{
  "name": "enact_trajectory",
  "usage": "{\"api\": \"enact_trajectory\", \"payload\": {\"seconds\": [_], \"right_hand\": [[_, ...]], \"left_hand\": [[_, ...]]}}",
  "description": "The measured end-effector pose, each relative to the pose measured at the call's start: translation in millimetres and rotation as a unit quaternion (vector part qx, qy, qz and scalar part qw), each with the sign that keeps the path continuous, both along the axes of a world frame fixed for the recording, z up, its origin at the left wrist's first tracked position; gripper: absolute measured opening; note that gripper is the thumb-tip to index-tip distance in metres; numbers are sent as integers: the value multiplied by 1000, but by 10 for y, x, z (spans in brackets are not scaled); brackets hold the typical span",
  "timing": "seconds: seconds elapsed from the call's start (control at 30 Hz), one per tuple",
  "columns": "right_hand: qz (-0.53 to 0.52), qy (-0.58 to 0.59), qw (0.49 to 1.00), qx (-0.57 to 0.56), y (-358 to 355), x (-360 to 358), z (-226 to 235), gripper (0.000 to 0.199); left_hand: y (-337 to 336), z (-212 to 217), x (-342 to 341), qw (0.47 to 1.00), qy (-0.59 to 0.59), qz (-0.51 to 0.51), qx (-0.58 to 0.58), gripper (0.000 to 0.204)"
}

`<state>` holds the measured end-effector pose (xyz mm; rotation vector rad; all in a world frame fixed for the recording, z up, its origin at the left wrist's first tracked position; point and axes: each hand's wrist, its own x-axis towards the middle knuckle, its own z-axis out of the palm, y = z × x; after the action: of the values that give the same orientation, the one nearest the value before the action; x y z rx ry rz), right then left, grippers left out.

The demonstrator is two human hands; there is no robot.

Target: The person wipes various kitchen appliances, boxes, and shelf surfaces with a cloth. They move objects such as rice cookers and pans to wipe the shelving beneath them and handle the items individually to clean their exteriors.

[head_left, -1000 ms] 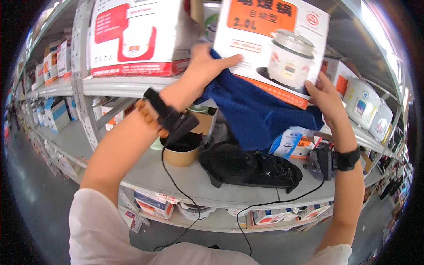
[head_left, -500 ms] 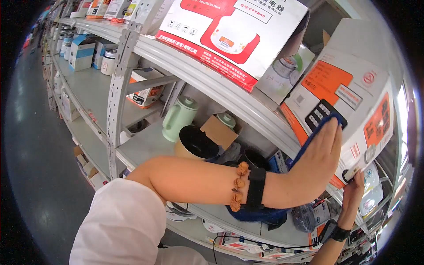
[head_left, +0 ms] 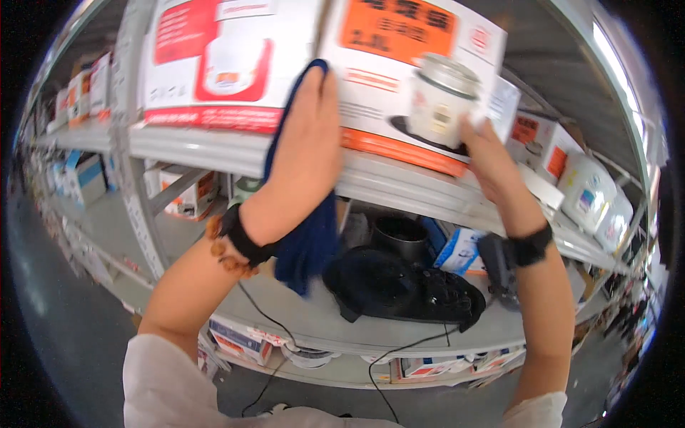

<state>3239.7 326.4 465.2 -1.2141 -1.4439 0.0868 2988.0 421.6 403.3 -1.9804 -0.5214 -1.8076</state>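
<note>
A white-and-orange rice cooker box (head_left: 371, 103) stands on the upper shelf, its printed front facing me. My left hand (head_left: 307, 153) lies along its left edge with a dark blue cloth (head_left: 314, 239) under the palm, the loose end hanging below the shelf edge. At the box's lower right corner, my right hand (head_left: 496, 167) grips with thumb and fingers; the fingers are partly blurred. A white-and-red rice cooker box (head_left: 175, 93) stands directly left of my left hand.
Below, the middle shelf (head_left: 257, 314) carries a black appliance (head_left: 399, 289), a dark pot (head_left: 401, 239) and a blue-and-white packet (head_left: 460, 250). Black cords (head_left: 414, 348) hang past its edge. White rice cookers (head_left: 589, 189) stand at the right; a metal upright (head_left: 132, 143) rises at the left.
The orange-printed box has turned from a slant to face me, beside the red one. My left hand and cloth moved from its printed face to its left edge. The view has swung right.
</note>
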Motion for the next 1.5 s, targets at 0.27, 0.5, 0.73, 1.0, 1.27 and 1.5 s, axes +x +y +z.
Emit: {"api": "enact_trajectory", "payload": {"seconds": [0.27,0.5,0.73,1.0,1.27,1.5], "right_hand": [[-164,-77,975,-126,213,-54,180,61],[-194,-217,949,-118,231,-82,145,55],[-148,-292,941,-82,-421,14,-266,58],[-99,-428,886,150,-704,-81,-842,56],[49,-269,956,107,-1310,420,-1622,89],[140,-17,946,-291,-1747,824,-2050,39]], "left_hand": [[145,187,-27,982,142,50,-113,65],[215,365,-84,959,188,69,-202,63],[-329,-144,159,994,96,-35,-30,56],[-436,-107,569,972,175,-43,-149,44],[-1342,-526,1237,983,60,-168,-38,45],[-1185,-360,1744,994,108,13,25,32]]}}
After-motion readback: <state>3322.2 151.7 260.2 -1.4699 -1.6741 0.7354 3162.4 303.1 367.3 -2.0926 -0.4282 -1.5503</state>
